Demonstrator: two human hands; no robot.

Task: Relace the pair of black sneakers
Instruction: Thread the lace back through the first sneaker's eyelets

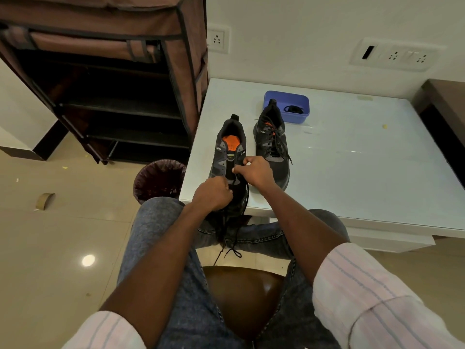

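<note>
Two black sneakers stand on the white table [352,159], toes toward me. The left sneaker [227,144] has an orange insole showing and its upper eyelets are bare. My left hand [214,193] is curled over its toe end, gripping the black lace [232,248], whose ends hang down off the table edge over my lap. My right hand [255,172] pinches the lace at an eyelet on the shoe's right side. The right sneaker [273,144] is laced, with loose lace ends trailing over its side.
A blue plastic tub [286,103] with a coiled black lace stands behind the right sneaker. A brown fabric shoe rack [113,79] stands left of the table, with a lined waste bin [159,180] in front of it. I sit on a brown stool [241,293].
</note>
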